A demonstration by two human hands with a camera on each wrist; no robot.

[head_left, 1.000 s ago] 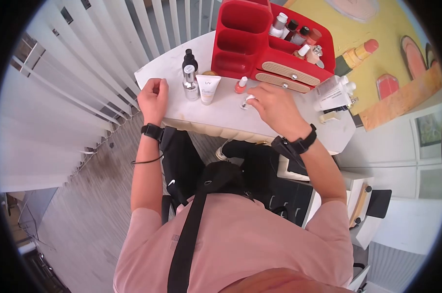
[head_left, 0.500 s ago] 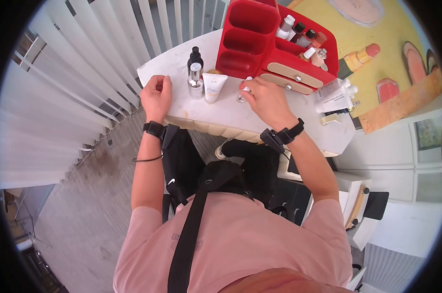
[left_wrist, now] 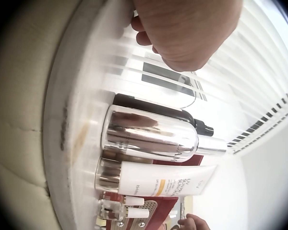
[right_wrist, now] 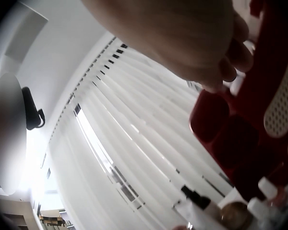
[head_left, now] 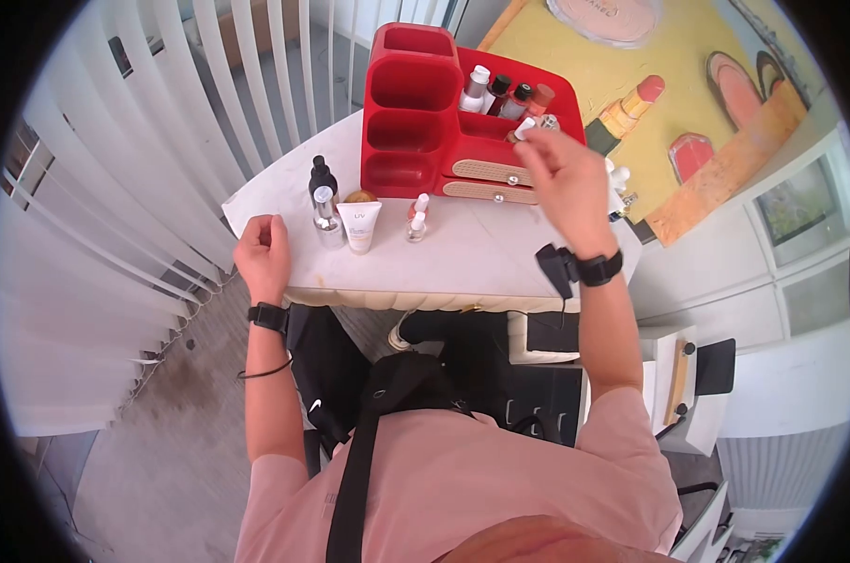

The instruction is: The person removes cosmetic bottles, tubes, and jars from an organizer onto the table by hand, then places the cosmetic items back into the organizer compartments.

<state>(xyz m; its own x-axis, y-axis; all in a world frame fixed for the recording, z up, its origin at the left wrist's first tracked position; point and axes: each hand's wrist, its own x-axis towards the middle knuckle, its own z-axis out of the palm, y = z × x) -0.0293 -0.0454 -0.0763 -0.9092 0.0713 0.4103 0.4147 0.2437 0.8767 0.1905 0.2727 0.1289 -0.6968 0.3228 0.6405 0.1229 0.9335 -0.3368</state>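
Observation:
My right hand point(head_left: 570, 192) reaches over the red organizer point(head_left: 450, 150), thumb and fingertips pinching the white cap point(head_left: 524, 126) of a small bottle in its upper compartment. The bottle's body is mostly hidden. On the white table, a clear polish bottle point(head_left: 416, 228) with a white cap stands just in front of a coral one point(head_left: 419, 204). My left hand point(head_left: 264, 256) rests at the table's left edge, fingers loosely curled, holding nothing. To its right are a silver bottle point(head_left: 327, 220), a black bottle point(head_left: 321, 178) and a white UV tube point(head_left: 359, 227).
More bottles point(head_left: 498, 96) stand in the organizer's back compartment. Two woven-front drawers point(head_left: 486, 174) are below. White blinds point(head_left: 209, 131) hang at the left, and a yellow painted board point(head_left: 631, 122) lies behind at the right. A round brown-topped item sits behind the tube.
My right hand has let go of the clear bottle, which stands beside the coral one, and moved right and up to the organizer's white-capped bottle. The left hand keeps its place at the table edge.

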